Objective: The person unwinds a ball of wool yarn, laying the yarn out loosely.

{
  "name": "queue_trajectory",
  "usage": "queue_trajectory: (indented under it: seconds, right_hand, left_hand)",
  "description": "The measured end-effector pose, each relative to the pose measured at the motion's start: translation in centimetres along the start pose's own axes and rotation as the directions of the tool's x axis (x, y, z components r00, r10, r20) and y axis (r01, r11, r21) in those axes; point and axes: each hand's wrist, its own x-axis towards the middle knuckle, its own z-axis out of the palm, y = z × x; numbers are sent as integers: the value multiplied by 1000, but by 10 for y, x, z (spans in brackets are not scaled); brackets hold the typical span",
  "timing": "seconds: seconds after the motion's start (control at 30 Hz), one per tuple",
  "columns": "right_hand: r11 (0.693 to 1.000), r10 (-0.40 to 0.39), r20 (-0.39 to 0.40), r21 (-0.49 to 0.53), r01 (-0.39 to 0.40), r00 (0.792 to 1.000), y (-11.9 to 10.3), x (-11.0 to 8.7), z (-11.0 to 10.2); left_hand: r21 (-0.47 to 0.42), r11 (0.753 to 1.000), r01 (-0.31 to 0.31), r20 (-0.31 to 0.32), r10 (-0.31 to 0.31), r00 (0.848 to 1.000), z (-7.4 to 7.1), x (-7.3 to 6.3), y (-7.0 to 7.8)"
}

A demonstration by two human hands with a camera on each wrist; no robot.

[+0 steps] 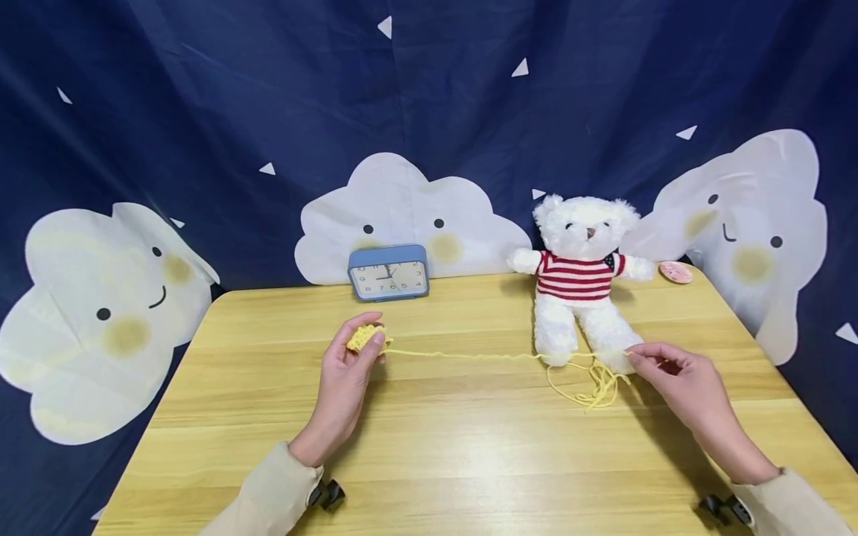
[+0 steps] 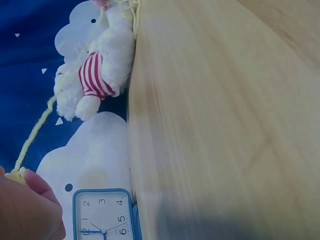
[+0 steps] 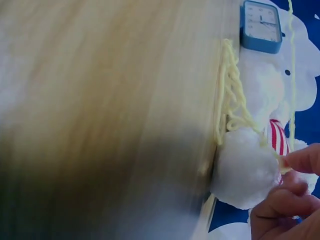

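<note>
In the head view my left hand [image 1: 345, 372] holds a small yellow knitted piece [image 1: 365, 339] between thumb and fingers. From it a strand of yellow yarn [image 1: 462, 356] runs nearly straight across to my right hand [image 1: 680, 376], which pinches it between thumb and forefinger. Beyond that pinch, slack yarn [image 1: 596, 391] lies in a loose tangle on the table by the white teddy bear [image 1: 579, 231]. The left wrist view shows the taut strand [image 2: 35, 132] leaving the left hand [image 2: 30, 207], which mostly hides the knitted piece there.
The bear, in a red-and-white striped sweater [image 1: 576, 279], sits at the back right of the wooden table [image 1: 456, 454]. A blue alarm clock [image 1: 389, 272] stands at the back, left of centre. A pink round object [image 1: 675, 272] lies near the back right corner, before a dark blue curtain [image 1: 456, 97].
</note>
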Motion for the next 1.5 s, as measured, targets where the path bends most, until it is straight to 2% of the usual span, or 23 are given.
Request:
queue_trajectory:
  seconds: [0.1,0.2,0.37,0.43,0.57,0.7,0.8,0.83,0.9,1.0,1.03,1.13,1.27,1.5]
  right_hand:
    - [996,-36,28,-83,39,999,2,-2,1]
    - [982,-76,44,-171,83,996,1,-5,3]
    - [953,-134,45,-268,141,990,-2,-10,5]
    - [948,-148,33,-280,151,988,-3,-11,6]
    - [953,-146,-2,-267,141,989,-7,-12,9]
    - [977,-114,-23,-182,108,993,-15,-11,14]
    - [999,-48,12,15,48,999,-23,-9,20]
    - [993,-25,38,114,21,999,-26,-8,23]
    - [954,-2,105,299,-30,994,-33,-6,30]
    - [876,-2,213,471,-101,977,-44,-4,45]
    - [867,-11,245,486,-113,970,-49,-3,51]
    - [876,-28,327,463,-134,944,-62,-1,68]
    - [893,-74,434,430,-134,898,-75,1,91]
    - [885,-167,555,449,-124,815,-95,2,128]
  left_hand:
    - [-45,998,37,40,-35,999,1,1,0]
    - [-129,988,88,95,-76,993,1,3,1]
    - [-194,973,123,190,-86,978,1,2,2]
    - [-188,974,127,196,-90,977,2,2,3]
    - [-159,978,138,155,-114,981,6,3,4]
    - [-135,981,140,123,-123,985,9,3,5]
    - [-138,981,138,117,-122,986,10,2,5]
    - [-141,980,137,117,-121,986,10,2,5]
    - [-148,980,136,117,-119,986,11,1,4]
    - [-156,979,131,125,-112,986,12,1,3]
    - [-157,979,129,128,-109,986,12,1,3]
    - [-156,980,125,136,-104,985,14,1,3]
    - [-159,980,116,147,-93,985,15,1,3]
    - [-157,982,104,175,-75,982,17,-1,4]
